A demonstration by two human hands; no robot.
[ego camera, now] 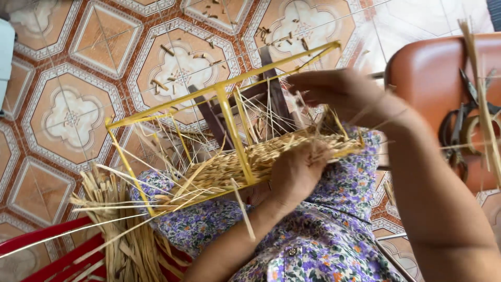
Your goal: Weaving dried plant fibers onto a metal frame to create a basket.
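We see weaving step underway: yellow rectangular wire frame [229, 112] w/ part-woven straw mat [245, 162] on lap. L hand [297, 172] clamped on woven edge; R hand [339, 94] pinching straw strand [334, 117]. Next prob. needs strand threaded tight btwn uprights.

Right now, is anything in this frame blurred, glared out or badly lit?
Head view: even daylight, soft shadows; mild sheen on the floor tiles; right hand slightly motion-blurred, left hand and yellow frame fairly sharp; straw strands at the right edge out of focus.
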